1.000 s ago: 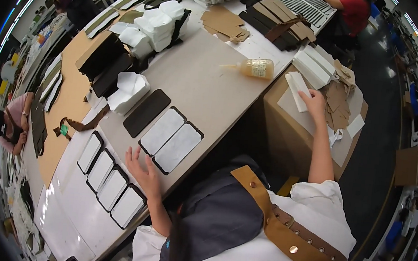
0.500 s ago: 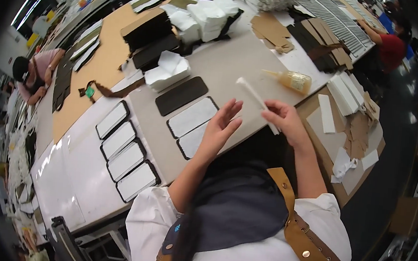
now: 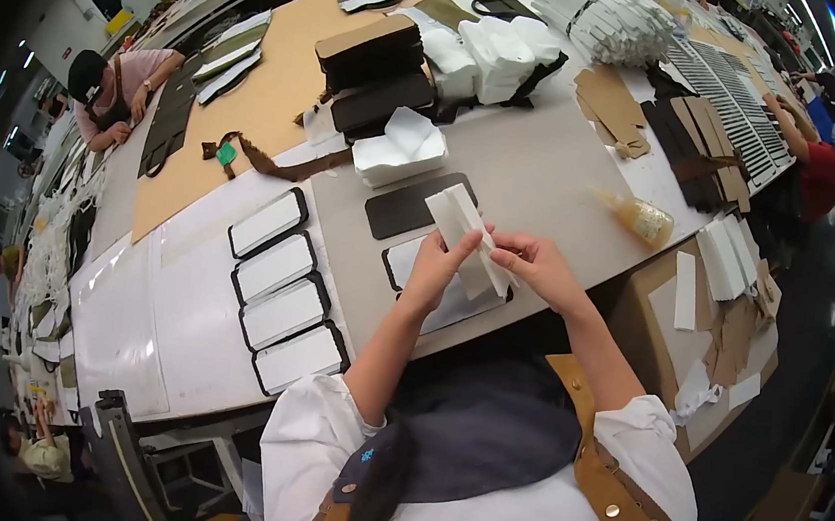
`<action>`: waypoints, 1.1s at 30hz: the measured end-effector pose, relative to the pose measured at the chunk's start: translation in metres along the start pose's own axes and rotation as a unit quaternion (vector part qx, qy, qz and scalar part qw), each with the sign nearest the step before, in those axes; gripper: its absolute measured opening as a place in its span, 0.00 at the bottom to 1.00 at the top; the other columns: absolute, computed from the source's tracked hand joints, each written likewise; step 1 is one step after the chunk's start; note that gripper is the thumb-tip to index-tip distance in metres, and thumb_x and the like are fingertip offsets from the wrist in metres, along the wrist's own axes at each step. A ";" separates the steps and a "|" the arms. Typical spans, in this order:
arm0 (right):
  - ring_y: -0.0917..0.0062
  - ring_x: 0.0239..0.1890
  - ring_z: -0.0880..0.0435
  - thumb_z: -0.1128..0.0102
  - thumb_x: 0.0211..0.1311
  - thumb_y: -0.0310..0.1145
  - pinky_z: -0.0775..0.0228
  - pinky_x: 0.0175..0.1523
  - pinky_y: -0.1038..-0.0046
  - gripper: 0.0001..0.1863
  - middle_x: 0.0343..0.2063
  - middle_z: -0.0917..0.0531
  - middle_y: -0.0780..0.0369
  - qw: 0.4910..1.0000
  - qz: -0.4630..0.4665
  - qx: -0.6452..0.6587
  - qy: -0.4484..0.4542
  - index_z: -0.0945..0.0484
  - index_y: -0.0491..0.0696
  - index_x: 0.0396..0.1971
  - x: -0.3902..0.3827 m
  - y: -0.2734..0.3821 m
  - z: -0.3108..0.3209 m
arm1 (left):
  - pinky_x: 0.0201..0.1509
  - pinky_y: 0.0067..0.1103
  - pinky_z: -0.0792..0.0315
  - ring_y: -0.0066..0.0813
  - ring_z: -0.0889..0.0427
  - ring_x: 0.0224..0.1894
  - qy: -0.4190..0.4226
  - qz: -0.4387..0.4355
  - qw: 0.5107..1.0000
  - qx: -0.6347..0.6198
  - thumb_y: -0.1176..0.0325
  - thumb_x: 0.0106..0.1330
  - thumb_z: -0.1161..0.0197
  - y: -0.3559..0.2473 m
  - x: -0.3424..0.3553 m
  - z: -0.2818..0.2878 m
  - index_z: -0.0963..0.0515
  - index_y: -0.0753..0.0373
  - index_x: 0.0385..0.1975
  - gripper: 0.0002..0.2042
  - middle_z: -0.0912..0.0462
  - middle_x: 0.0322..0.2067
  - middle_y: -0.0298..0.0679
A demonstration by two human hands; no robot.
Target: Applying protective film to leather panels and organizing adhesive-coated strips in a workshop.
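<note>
My left hand (image 3: 442, 263) and my right hand (image 3: 533, 264) are closed on a folded or doubled white strip (image 3: 450, 213), my thumbs on its inner edges. They are over white rectangular pieces with dark edging (image 3: 440, 315), which they partly hide. A dark rounded rectangle (image 3: 404, 195) lies behind them. To the left, several dark-edged white pieces (image 3: 272, 262) lie in an overlapping row. A bottle of amber liquid (image 3: 646, 220) lies on its side to the right. A stack of white sheets (image 3: 397, 158) sits farther back.
Dark stacks (image 3: 376, 61), a white strip bundle (image 3: 601, 22) and brown cut pieces (image 3: 608, 113) cover the table's back. A box (image 3: 650, 353) with paper pieces stands right of the table edge. Co-workers are at left (image 3: 112, 95) and right (image 3: 818, 174); a metal frame (image 3: 133, 444) is below left.
My right hand has brought the white strip from the box to over the table. My left hand has risen from the table, joined it and taken hold of the strip.
</note>
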State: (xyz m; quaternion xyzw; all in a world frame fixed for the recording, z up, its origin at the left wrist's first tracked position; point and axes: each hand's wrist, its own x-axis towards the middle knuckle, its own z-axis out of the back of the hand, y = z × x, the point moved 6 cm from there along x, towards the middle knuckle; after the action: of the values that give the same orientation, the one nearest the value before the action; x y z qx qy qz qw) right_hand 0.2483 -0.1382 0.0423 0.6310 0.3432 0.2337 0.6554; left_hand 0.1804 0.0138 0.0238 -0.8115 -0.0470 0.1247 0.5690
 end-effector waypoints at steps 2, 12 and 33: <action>0.85 0.40 0.18 0.34 0.71 0.37 0.25 0.49 0.77 0.20 0.42 0.13 0.64 1.000 0.014 -0.019 -0.009 0.17 0.38 0.53 0.010 -0.003 0.003 | 0.64 0.28 0.27 0.31 0.19 0.58 -0.019 0.029 0.999 0.006 0.53 0.72 0.32 0.009 0.004 0.013 0.27 0.70 0.63 0.29 0.17 0.56 0.45; 0.70 0.27 0.19 0.33 0.67 0.41 0.28 0.35 0.66 0.18 0.23 0.17 0.57 0.911 0.087 -0.318 -0.248 0.19 0.39 0.29 0.118 -0.002 0.083 | 0.66 0.31 0.23 0.38 0.21 0.65 -0.141 -0.070 0.974 -0.166 0.52 0.78 0.43 -0.012 0.002 0.051 0.38 0.70 0.70 0.31 0.21 0.59 0.49; 0.65 0.41 0.24 0.30 0.63 0.39 0.36 0.51 0.62 0.15 0.35 0.23 0.60 0.714 0.274 -0.562 -0.314 0.24 0.47 0.40 0.105 0.029 0.032 | 0.68 0.31 0.27 0.37 0.23 0.66 -0.124 -0.036 0.978 -0.166 0.51 0.76 0.39 -0.009 -0.003 0.047 0.37 0.67 0.70 0.32 0.20 0.59 0.47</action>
State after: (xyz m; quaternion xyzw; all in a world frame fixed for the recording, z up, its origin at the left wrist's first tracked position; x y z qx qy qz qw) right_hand 0.3440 -0.0792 0.0537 0.2494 -0.2645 0.3412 0.8668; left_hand 0.1662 0.0588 0.0176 -0.8704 -0.1668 0.1942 0.4206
